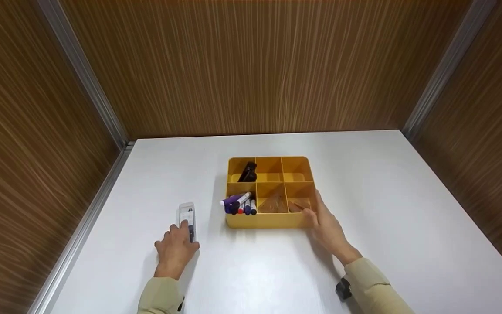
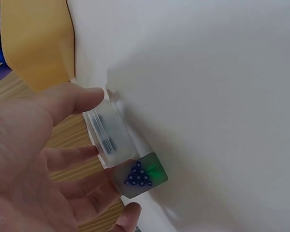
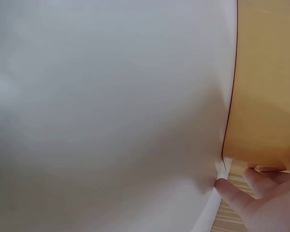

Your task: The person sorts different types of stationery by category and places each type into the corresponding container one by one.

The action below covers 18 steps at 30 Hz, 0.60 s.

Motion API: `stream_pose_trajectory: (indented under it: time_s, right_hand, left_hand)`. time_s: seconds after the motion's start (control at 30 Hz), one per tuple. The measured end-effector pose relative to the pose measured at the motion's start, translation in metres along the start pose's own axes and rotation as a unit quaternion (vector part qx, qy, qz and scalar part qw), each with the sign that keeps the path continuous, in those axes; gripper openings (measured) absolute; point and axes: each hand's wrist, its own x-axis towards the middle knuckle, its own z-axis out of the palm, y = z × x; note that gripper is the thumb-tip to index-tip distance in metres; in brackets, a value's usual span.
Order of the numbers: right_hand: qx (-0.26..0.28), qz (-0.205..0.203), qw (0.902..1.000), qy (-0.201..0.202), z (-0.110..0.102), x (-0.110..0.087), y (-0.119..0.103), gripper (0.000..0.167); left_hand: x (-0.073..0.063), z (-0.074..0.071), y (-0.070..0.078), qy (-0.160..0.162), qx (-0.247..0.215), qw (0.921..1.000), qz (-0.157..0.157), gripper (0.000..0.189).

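A yellow organizer box with several compartments stands at mid-table. My right hand grips its near right corner, the thumb at the front rim and the fingers along the side wall. In the right wrist view, fingertips show right at the bottom of that corner. To the left lies a clear plastic case with a white label and dark contents. Over its near end my left hand is spread, index fingertip on top. Under that palm, a small translucent block with a grape picture overlaps the case's end.
Markers fill the organizer's front left compartment. Black items stand in the back left one, and clear set squares in the front middle. Wood-grain panels enclose the white table at the back and sides.
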Motion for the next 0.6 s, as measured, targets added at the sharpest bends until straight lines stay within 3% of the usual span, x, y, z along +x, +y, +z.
stream_pose_trajectory:
  time_s: [0.6]
  right_hand:
    - [-0.003,0.01,0.9999,-0.003,-0.0004,-0.001,-0.0015,0.07]
  left_hand:
    - [0.0033,-0.0032,0.0041,0.021,-0.008,0.9996,0.019,0.058]
